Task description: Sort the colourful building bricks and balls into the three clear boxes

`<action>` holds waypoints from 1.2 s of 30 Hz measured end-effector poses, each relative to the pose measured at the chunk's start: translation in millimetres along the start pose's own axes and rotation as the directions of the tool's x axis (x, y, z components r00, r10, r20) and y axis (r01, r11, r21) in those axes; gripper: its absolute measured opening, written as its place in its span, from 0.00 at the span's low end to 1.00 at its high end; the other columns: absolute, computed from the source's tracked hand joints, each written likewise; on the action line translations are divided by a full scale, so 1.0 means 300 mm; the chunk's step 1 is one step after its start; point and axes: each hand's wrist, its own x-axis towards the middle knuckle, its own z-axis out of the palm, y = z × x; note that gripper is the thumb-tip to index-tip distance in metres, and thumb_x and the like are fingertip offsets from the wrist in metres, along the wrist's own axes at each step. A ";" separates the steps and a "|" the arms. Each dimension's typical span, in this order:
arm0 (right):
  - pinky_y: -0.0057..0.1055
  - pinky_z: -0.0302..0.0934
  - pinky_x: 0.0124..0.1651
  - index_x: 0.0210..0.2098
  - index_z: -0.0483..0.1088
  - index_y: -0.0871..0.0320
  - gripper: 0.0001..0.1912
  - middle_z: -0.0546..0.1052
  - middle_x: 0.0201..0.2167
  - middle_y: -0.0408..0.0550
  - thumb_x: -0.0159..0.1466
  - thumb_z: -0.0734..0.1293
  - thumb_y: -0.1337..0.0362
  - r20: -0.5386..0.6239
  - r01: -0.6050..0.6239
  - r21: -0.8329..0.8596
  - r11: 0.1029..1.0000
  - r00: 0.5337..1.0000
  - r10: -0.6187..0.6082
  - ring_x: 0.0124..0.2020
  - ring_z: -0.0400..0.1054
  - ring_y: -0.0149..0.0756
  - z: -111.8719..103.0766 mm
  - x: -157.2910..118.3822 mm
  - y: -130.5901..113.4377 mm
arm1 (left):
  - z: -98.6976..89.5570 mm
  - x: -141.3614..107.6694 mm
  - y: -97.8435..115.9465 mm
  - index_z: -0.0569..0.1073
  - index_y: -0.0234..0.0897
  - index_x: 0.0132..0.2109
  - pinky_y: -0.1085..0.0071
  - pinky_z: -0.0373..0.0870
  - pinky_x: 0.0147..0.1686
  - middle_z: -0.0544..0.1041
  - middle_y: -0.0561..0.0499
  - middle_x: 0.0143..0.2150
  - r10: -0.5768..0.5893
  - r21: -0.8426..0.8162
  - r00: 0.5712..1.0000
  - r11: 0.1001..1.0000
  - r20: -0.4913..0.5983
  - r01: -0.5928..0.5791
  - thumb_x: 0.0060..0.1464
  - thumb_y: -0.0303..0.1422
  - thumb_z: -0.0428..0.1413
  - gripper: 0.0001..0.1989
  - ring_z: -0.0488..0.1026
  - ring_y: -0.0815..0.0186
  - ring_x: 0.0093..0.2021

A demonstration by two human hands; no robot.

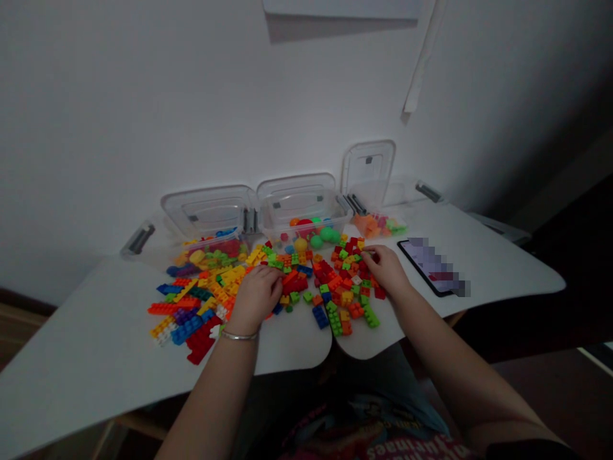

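Observation:
Many toy building bricks in mixed colours lie in a wide heap across the table. My left hand (256, 294), with a bangle at its wrist, rests palm down on the heap, its fingers curled and close together. Beside its fingertips sits a red brick (295, 282); whatever is under the fingers is hidden. At the heap's right edge my right hand (387, 268) has thumb and fingertips drawn together among small bricks, and what they pinch is too small to name. Between the hands lie a blue brick (320, 317) and a green brick (371, 315).
Along the wall stand a left clear box (211, 245) with bricks, a middle clear box (272, 235) with balls, and a right clear box (383, 227) with small pieces, lids up. A phone (426, 265) lies right of my right hand. The white table (110, 345) has a front notch.

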 end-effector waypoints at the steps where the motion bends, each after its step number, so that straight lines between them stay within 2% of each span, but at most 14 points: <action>1: 0.43 0.63 0.50 0.38 0.76 0.56 0.17 0.78 0.39 0.55 0.62 0.62 0.52 -0.003 0.006 0.012 1.000 1.000 -0.006 0.41 0.71 0.44 0.002 0.002 -0.002 | 0.000 0.000 -0.001 0.77 0.37 0.40 0.59 0.71 0.50 0.81 0.46 0.40 0.002 0.002 1.000 1.000 0.002 -0.002 0.59 0.28 0.48 0.12 0.73 0.58 0.43; 4: 0.42 0.64 0.48 0.38 0.75 0.57 0.19 0.78 0.40 0.55 0.63 0.60 0.51 -0.015 -0.025 0.076 0.997 1.000 0.027 0.40 0.71 0.43 -0.002 0.001 0.004 | 0.000 0.002 -0.001 0.78 0.37 0.40 0.59 0.71 0.50 0.81 0.46 0.40 0.001 0.004 1.000 1.000 0.011 -0.001 0.59 0.28 0.48 0.13 0.74 0.58 0.43; 7: 0.39 0.66 0.43 0.40 0.75 0.57 0.19 0.78 0.39 0.53 0.61 0.61 0.51 -0.015 -0.128 0.147 0.981 0.991 0.131 0.36 0.72 0.41 -0.015 -0.002 0.030 | 0.000 0.003 0.000 0.78 0.36 0.41 0.58 0.71 0.50 0.81 0.46 0.40 -0.007 0.004 1.000 1.000 0.016 0.007 0.59 0.29 0.48 0.13 0.73 0.57 0.43; 9: 0.37 0.66 0.39 0.40 0.75 0.57 0.18 0.78 0.36 0.51 0.59 0.64 0.52 0.016 -0.203 0.188 0.961 0.979 0.204 0.34 0.72 0.39 -0.025 -0.003 0.052 | 0.000 0.002 0.001 0.77 0.35 0.41 0.58 0.71 0.51 0.81 0.46 0.40 -0.012 0.004 1.000 1.000 0.013 0.012 0.59 0.29 0.48 0.13 0.73 0.57 0.44; 12: 0.35 0.65 0.35 0.38 0.75 0.57 0.17 0.78 0.33 0.49 0.54 0.67 0.53 0.089 -0.263 0.230 0.937 0.964 0.249 0.32 0.71 0.38 -0.033 -0.003 0.072 | 0.002 0.000 -0.001 0.77 0.36 0.41 0.58 0.71 0.50 0.81 0.46 0.40 -0.013 0.009 1.000 1.000 0.006 0.013 0.59 0.29 0.48 0.12 0.73 0.57 0.44; 19: 0.34 0.63 0.33 0.37 0.77 0.55 0.16 0.78 0.29 0.46 0.51 0.68 0.57 0.101 -0.251 0.192 0.949 0.967 0.235 0.30 0.70 0.38 -0.034 -0.011 0.050 | 0.003 0.003 0.002 0.77 0.36 0.41 0.58 0.70 0.50 0.80 0.45 0.40 -0.008 0.019 1.000 1.000 0.016 0.008 0.59 0.29 0.48 0.13 0.73 0.57 0.44; 24: 0.35 0.64 0.35 0.36 0.77 0.55 0.14 0.79 0.30 0.47 0.51 0.68 0.59 0.056 -0.250 0.179 0.952 0.968 0.244 0.30 0.71 0.38 -0.031 -0.013 0.040 | 0.004 0.007 0.012 0.77 0.37 0.42 0.58 0.71 0.49 0.80 0.46 0.40 -0.013 0.051 0.999 0.999 0.033 0.011 0.59 0.29 0.48 0.13 0.73 0.56 0.44; 30: 0.35 0.64 0.35 0.38 0.76 0.56 0.15 0.78 0.29 0.47 0.53 0.66 0.59 0.036 -0.240 0.149 0.959 0.971 0.238 0.29 0.70 0.38 -0.029 -0.018 0.031 | -0.015 0.006 0.013 0.78 0.37 0.43 0.56 0.71 0.46 0.80 0.44 0.44 -0.035 0.102 0.999 0.994 0.000 0.035 0.59 0.30 0.48 0.13 0.74 0.55 0.44; 36: 0.35 0.64 0.34 0.39 0.75 0.56 0.16 0.78 0.32 0.49 0.55 0.65 0.56 -0.029 -0.207 0.212 0.955 0.976 0.217 0.29 0.68 0.37 -0.018 -0.020 0.041 | -0.044 0.035 0.086 0.78 0.39 0.45 0.55 0.70 0.47 0.80 0.44 0.45 -0.024 0.133 1.000 0.991 -0.009 0.025 0.60 0.33 0.50 0.13 0.74 0.54 0.45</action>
